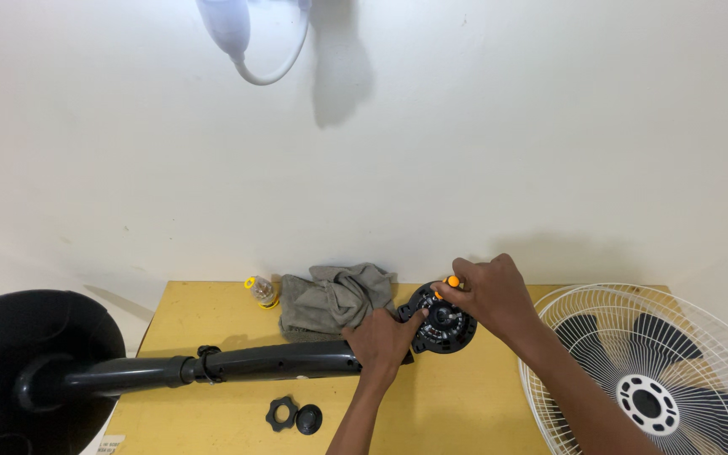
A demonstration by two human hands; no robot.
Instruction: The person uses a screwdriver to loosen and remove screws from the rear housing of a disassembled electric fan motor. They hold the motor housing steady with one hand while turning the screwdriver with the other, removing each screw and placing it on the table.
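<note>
I am looking down at a yellow tabletop [465, 413] set against a pale wall. My left hand [383, 341] is wrapped around the upper end of a black fan pole [254, 361], fingers closed on it, near the middle of the tabletop. My right hand [490, 295] rests on the round black motor housing [441, 327] at the end of that pole, toward the back edge; its fingertips pinch a small orange knob [452, 281] on the housing's far side. The pole lies flat, running left past the tabletop's left edge to a round black base [18, 362]. A crumpled grey cloth [334, 297] sits at the back edge, touching the housing's left side, with a small yellow-capped bottle [261, 291] just beside it. Near the front edge lie a black lobed nut [281, 414] and a black round cap [308, 418], touching each other. A white wire fan guard [634, 362], with black blades beneath it, overhangs the right edge.
</note>
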